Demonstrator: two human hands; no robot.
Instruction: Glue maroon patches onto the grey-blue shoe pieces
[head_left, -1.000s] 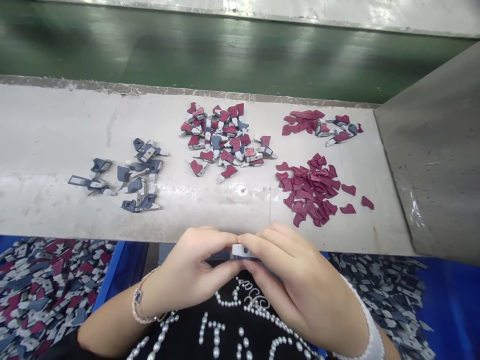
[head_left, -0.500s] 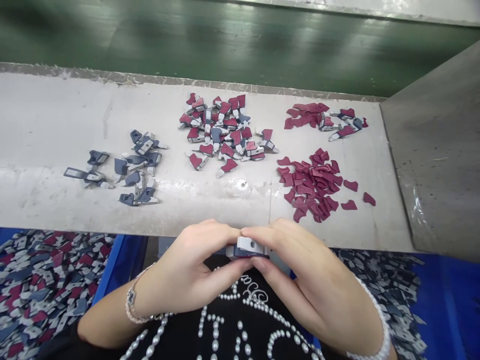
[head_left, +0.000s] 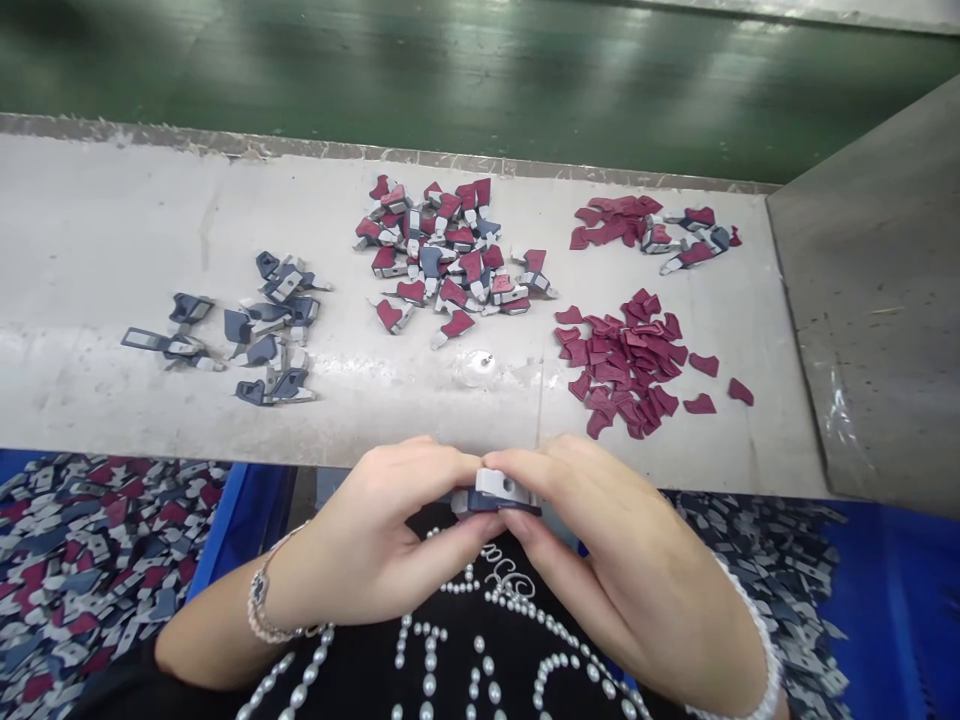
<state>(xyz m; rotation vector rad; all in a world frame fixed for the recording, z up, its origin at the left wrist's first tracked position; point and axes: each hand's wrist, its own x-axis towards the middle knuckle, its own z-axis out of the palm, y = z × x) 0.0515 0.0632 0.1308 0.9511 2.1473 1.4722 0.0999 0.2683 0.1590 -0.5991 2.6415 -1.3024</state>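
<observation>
Held part [head_left: 501, 488]: pale end + dark base showed more than in 1st frame – fingers had shifted; piles kept layout, only sat higher in view.
L hand [head_left: 397, 540]: closed, thumb + fingers pinching held part, approx. chest height at near bench edge.
R hand [head_left: 607, 540]: closed likewise on same part, opp. side; fingertips of both hands nearly met.
Mid heap [head_left: 471, 268]: many pcs w/ maroon faces, a few blue-grey faces up – judged further along.
Plain group [head_left: 238, 325]: small lot, no maroon visible; judged left to do.
Loose maroon pcs [head_left: 626, 350]: dozens, unattached; 2nd lot [head_left: 619, 215] behind, beside a few mixed pcs [head_left: 697, 255].
Overall: looked part-way; exact count n/a. Whether held part bore maroon – couldn't tell for sure.
Maroon pcs: thin, flat, matt; notched, curved edges.
Mixed/plain pcs: hard, plastic-looking; pale grey blocks w/ round holes, navy shells, narrow tips.
Bench [head_left: 405, 400]: pale, scuffed, glossy in spots.
L bin [head_left: 225, 540]: smooth blue wall, heaped w/ maroon/grey/navy pcs.
R bin [head_left: 885, 580]: blue, grey + navy pcs visible.
</observation>
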